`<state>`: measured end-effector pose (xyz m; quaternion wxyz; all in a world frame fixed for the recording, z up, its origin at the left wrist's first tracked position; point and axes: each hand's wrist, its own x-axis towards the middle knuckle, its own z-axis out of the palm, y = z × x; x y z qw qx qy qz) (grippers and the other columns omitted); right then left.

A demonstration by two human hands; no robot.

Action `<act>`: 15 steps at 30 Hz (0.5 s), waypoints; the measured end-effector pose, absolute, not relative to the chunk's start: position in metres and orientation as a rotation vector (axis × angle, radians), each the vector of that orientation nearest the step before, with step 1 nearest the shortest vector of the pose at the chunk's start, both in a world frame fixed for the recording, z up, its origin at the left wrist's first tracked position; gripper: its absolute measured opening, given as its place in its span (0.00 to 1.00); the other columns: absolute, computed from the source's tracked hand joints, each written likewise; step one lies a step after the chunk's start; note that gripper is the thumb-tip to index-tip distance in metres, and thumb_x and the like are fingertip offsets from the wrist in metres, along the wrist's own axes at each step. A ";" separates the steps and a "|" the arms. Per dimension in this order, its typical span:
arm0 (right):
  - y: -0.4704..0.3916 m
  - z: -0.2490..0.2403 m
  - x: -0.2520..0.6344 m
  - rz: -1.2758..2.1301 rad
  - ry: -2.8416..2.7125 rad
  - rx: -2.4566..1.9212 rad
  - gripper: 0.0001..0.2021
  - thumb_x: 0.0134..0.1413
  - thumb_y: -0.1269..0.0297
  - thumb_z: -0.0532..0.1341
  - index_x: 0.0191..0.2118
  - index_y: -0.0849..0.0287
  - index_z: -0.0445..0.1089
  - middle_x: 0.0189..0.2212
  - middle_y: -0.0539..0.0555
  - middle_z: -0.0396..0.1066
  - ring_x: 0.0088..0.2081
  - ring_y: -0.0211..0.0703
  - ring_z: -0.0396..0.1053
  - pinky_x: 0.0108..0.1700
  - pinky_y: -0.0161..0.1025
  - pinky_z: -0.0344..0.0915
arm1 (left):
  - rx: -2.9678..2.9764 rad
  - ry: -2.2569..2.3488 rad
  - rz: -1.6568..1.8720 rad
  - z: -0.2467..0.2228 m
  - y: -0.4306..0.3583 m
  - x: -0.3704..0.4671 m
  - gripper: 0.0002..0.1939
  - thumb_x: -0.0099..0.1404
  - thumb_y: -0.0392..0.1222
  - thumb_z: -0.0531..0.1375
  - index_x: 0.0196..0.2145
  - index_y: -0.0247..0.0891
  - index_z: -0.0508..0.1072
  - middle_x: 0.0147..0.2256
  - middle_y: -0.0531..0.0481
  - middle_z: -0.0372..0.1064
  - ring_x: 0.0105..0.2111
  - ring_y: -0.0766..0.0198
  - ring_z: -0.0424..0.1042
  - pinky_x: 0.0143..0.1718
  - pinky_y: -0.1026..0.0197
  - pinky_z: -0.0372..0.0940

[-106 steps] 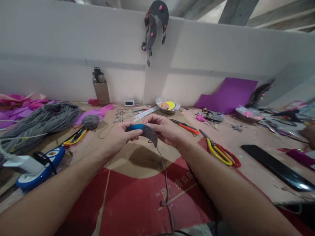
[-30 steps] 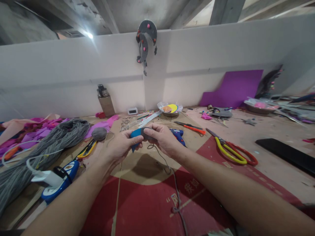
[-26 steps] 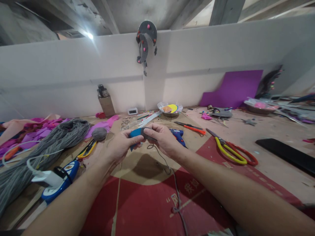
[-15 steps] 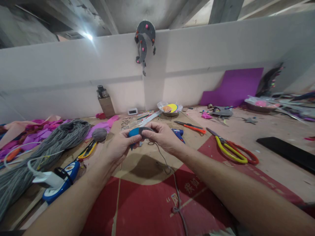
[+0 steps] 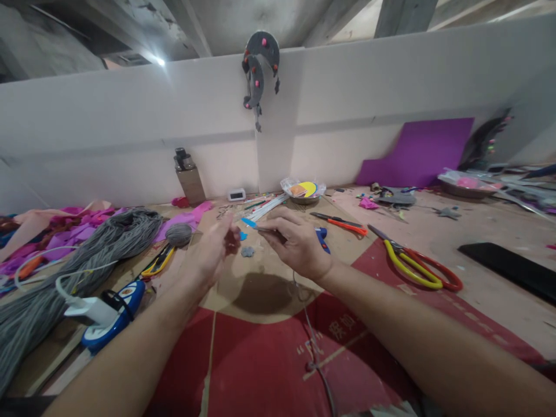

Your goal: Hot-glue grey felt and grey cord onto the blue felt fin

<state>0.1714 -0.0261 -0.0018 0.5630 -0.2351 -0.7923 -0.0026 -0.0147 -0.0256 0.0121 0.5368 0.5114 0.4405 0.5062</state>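
Between the thumb and fingers of my right hand [image 5: 299,243] is a blue felt piece [image 5: 249,222], seen nearly edge-on; its grey-wrapped part is mostly hidden by the hand. A strand of grey yarn [image 5: 307,315] trails below that hand down over the cardboard. My left hand [image 5: 217,249] is apart from the piece, off to its left, its curled fingers smeared by motion. Close to the left fingertips shows a small bright blue bit [image 5: 243,236]; I cannot tell whether it is held. A small grey star-like piece [image 5: 247,252] lies on the cardboard [image 5: 256,370] between the hands.
To the right lie orange-handled scissors [image 5: 347,226], large red-and-yellow-handled scissors [image 5: 412,266] and a black flat object [image 5: 508,269]. A blue glue gun [image 5: 322,238] sits behind my right hand. At left are grey yarn [image 5: 125,237], a yellow cutter [image 5: 160,262] and a power strip [image 5: 115,318].
My left hand has let go of the blue felt piece and moved left. My right hand has turned the piece edge-on and shifted slightly right. The grey star-like piece now shows.
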 end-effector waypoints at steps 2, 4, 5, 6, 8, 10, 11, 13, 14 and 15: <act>-0.024 -0.007 0.174 -0.201 -1.971 -0.484 0.07 0.62 0.68 0.56 0.42 0.57 0.71 0.38 0.58 0.71 0.41 0.43 0.67 0.45 0.43 0.66 | 0.999 0.893 1.041 0.012 -0.027 -0.014 0.24 0.60 0.62 0.60 0.26 0.35 0.69 0.24 0.51 0.64 0.25 0.67 0.64 0.30 0.63 0.63; -0.022 -0.010 0.177 -0.359 -2.064 -0.412 0.09 0.63 0.70 0.55 0.44 0.58 0.70 0.38 0.58 0.71 0.40 0.43 0.65 0.46 0.43 0.65 | 0.887 0.812 0.992 0.012 -0.029 -0.012 0.18 0.58 0.54 0.65 0.28 0.34 0.71 0.24 0.51 0.66 0.25 0.67 0.66 0.30 0.63 0.64; -0.021 -0.011 0.178 -0.416 -2.103 -0.383 0.09 0.63 0.71 0.55 0.45 0.59 0.70 0.38 0.58 0.71 0.40 0.43 0.65 0.46 0.43 0.65 | 0.879 0.797 0.993 0.012 -0.030 -0.012 0.14 0.57 0.48 0.67 0.28 0.34 0.72 0.25 0.51 0.68 0.25 0.68 0.67 0.30 0.64 0.65; -0.021 -0.010 0.179 -0.458 -2.132 -0.365 0.09 0.63 0.72 0.54 0.45 0.60 0.70 0.37 0.58 0.70 0.39 0.43 0.64 0.45 0.42 0.65 | 0.895 0.795 1.000 0.012 -0.030 -0.012 0.11 0.55 0.44 0.68 0.29 0.34 0.72 0.25 0.51 0.69 0.25 0.68 0.67 0.30 0.64 0.65; -0.020 -0.009 0.180 -0.502 -2.169 -0.353 0.09 0.63 0.73 0.53 0.45 0.61 0.69 0.37 0.58 0.70 0.38 0.43 0.63 0.43 0.42 0.65 | 0.962 0.804 1.022 0.011 -0.028 -0.013 0.09 0.53 0.40 0.69 0.28 0.34 0.73 0.25 0.51 0.70 0.25 0.69 0.68 0.30 0.65 0.65; -0.021 -0.006 0.179 -0.510 -2.186 -0.379 0.09 0.63 0.73 0.53 0.44 0.61 0.69 0.37 0.58 0.69 0.37 0.43 0.62 0.43 0.42 0.66 | 1.044 0.819 1.052 0.010 -0.026 -0.014 0.09 0.53 0.40 0.69 0.27 0.34 0.73 0.25 0.51 0.70 0.24 0.69 0.68 0.29 0.66 0.65; -0.020 -0.006 0.179 -0.505 -2.191 -0.392 0.08 0.63 0.71 0.54 0.44 0.61 0.69 0.37 0.58 0.68 0.37 0.43 0.62 0.43 0.42 0.66 | 1.083 0.831 1.072 0.010 -0.025 -0.015 0.10 0.53 0.42 0.69 0.26 0.34 0.74 0.25 0.52 0.70 0.24 0.70 0.67 0.29 0.66 0.64; -0.019 -0.006 0.177 -0.482 -2.199 -0.399 0.07 0.63 0.66 0.57 0.44 0.62 0.68 0.38 0.58 0.68 0.39 0.44 0.62 0.45 0.44 0.66 | 1.150 0.868 1.102 0.010 -0.023 -0.015 0.10 0.53 0.43 0.68 0.25 0.34 0.74 0.24 0.52 0.70 0.23 0.70 0.67 0.28 0.65 0.64; -0.018 -0.006 0.177 -0.462 -2.198 -0.400 0.09 0.62 0.63 0.58 0.44 0.62 0.68 0.39 0.59 0.68 0.40 0.45 0.63 0.46 0.44 0.67 | 1.181 0.893 1.116 0.011 -0.023 -0.015 0.10 0.52 0.44 0.68 0.25 0.34 0.74 0.23 0.53 0.70 0.22 0.69 0.67 0.28 0.65 0.63; -0.017 -0.007 0.176 -0.438 -2.197 -0.399 0.11 0.61 0.61 0.59 0.45 0.62 0.68 0.40 0.60 0.67 0.42 0.46 0.63 0.46 0.45 0.67 | 1.218 0.925 1.130 0.011 -0.023 -0.015 0.10 0.53 0.44 0.67 0.25 0.34 0.74 0.22 0.53 0.69 0.22 0.69 0.67 0.28 0.65 0.63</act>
